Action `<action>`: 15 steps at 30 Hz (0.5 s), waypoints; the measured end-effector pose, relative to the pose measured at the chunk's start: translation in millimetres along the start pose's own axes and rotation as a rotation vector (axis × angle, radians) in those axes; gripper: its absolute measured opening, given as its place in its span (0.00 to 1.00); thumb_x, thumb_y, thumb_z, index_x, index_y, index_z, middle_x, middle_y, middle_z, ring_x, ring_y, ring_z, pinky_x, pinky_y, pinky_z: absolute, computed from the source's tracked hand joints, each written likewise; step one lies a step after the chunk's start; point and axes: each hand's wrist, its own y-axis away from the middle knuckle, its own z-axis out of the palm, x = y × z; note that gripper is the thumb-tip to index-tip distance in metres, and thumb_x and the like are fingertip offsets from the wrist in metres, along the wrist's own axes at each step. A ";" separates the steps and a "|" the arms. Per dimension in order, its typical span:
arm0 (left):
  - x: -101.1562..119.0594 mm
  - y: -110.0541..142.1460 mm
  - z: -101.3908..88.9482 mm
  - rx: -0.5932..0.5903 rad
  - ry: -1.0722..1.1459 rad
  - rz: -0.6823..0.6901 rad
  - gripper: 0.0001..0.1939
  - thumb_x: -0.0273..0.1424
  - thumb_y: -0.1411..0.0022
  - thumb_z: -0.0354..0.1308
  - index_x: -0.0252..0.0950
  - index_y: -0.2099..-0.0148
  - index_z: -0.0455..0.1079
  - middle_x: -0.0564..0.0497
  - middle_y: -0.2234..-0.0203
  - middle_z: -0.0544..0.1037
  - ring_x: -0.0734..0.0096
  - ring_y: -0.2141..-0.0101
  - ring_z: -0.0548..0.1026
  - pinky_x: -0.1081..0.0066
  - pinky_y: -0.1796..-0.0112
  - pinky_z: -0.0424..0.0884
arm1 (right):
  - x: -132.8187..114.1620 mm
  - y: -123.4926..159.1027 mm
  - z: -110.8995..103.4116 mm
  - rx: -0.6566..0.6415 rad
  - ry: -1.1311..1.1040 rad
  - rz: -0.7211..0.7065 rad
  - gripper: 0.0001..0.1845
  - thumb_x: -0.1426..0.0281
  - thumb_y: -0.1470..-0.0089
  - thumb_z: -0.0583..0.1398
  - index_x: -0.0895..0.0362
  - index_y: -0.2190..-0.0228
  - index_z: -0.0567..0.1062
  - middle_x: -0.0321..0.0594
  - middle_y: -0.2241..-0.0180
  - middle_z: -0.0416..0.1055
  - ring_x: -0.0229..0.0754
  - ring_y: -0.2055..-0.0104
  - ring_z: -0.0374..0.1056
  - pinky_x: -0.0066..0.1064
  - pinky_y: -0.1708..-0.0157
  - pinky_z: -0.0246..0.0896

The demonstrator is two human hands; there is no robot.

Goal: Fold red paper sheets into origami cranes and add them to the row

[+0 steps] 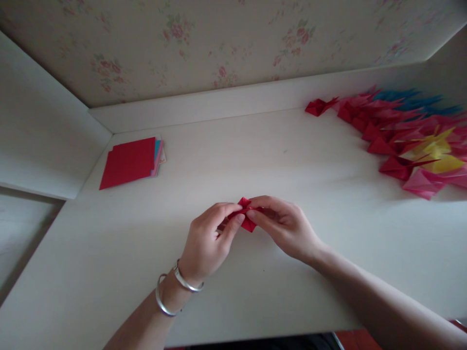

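A small red origami paper piece [248, 223] is held between both hands, over the middle of the white table. My left hand [213, 231], with two silver bangles on its wrist, pinches the paper's left side between thumb and fingers. On the opposite side my right hand [280, 223] pinches the paper with its thumb and forefinger. Folded points stick out above and below the fingertips. The fingers cover much of the middle, so the exact folds there are hidden.
A stack of square paper [129, 163], red on top with blue and pink edges showing, lies at the left on the table [219, 160]. Several folded paper cranes [394, 167] in red, pink, yellow and blue crowd the right. A flowered wall [226, 48] rises behind.
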 end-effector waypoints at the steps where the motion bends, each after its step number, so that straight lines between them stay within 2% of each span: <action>1: -0.6 -1.1 -0.5 0.025 -0.030 0.048 0.08 0.28 0.34 0.58 0.39 0.54 0.75 0.46 0.59 0.81 0.66 0.59 0.79 0.68 0.57 0.75 | 0.3 -0.3 0.0 0.004 0.025 -0.008 0.09 0.64 0.40 0.62 0.55 0.61 0.80 0.42 0.62 0.79 0.42 0.62 0.74 0.32 0.63 0.71; 3: -2.2 -2.6 -1.3 0.073 -0.070 0.103 0.08 0.26 0.34 0.58 0.39 0.56 0.77 0.46 0.58 0.79 0.64 0.56 0.78 0.66 0.54 0.74 | 1.1 -0.8 0.2 0.015 0.078 -0.012 0.10 0.63 0.40 0.63 0.55 0.62 0.81 0.41 0.63 0.80 0.42 0.62 0.75 0.32 0.62 0.71; 5: -4.5 -2.5 -1.4 0.105 -0.071 0.079 0.08 0.27 0.34 0.58 0.40 0.57 0.78 0.45 0.57 0.78 0.65 0.58 0.78 0.66 0.56 0.76 | 1.9 -1.1 0.5 0.033 0.100 0.004 0.10 0.63 0.41 0.63 0.54 0.62 0.82 0.40 0.64 0.80 0.42 0.63 0.75 0.32 0.63 0.72; 11: -7.4 -0.1 0.6 0.117 0.128 -0.149 0.08 0.33 0.35 0.60 0.42 0.58 0.80 0.47 0.55 0.77 0.66 0.63 0.78 0.73 0.71 0.78 | 3.0 -2.5 -0.4 0.057 0.082 0.057 0.13 0.61 0.41 0.62 0.54 0.61 0.83 0.41 0.64 0.81 0.43 0.65 0.75 0.33 0.64 0.72; 15: -4.4 -3.4 -2.3 0.176 0.238 -0.262 0.08 0.36 0.35 0.60 0.39 0.58 0.77 0.47 0.56 0.75 0.69 0.66 0.77 0.76 0.76 0.77 | 2.8 -5.8 -2.7 0.099 0.063 0.116 0.13 0.60 0.40 0.62 0.55 0.65 0.83 0.39 0.69 0.79 0.41 0.68 0.73 0.30 0.68 0.70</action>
